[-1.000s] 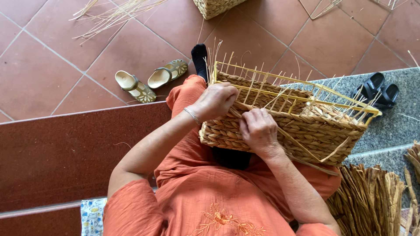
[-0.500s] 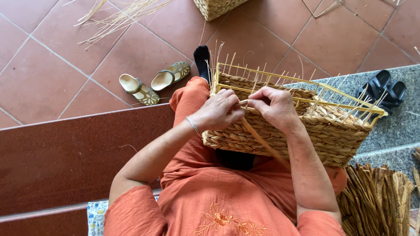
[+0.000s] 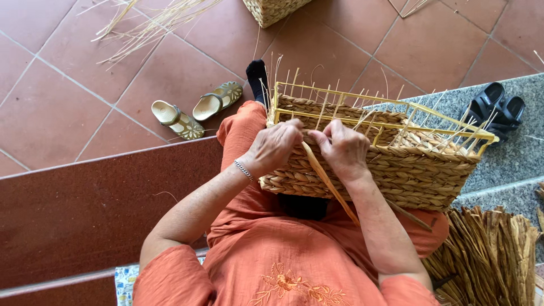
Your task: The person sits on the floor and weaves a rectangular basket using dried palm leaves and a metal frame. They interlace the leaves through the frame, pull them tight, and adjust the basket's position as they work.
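A half-woven rectangular basket with a yellow wire frame rests on my lap, thin upright stakes sticking out of its top. My left hand and my right hand meet at the near rim, fingers pinched on a long flat straw strand that trails down between my forearms. The left wrist wears a thin silver bracelet. I wear orange clothes.
A pair of beige sandals lies on the terracotta tile floor. Black sandals sit on a grey stone step. A bundle of dried straw lies at lower right; loose straw and another woven basket are at the top.
My right hand has moved from the basket's front wall up to the rim beside the left hand. The straw strand now hangs between my arms.
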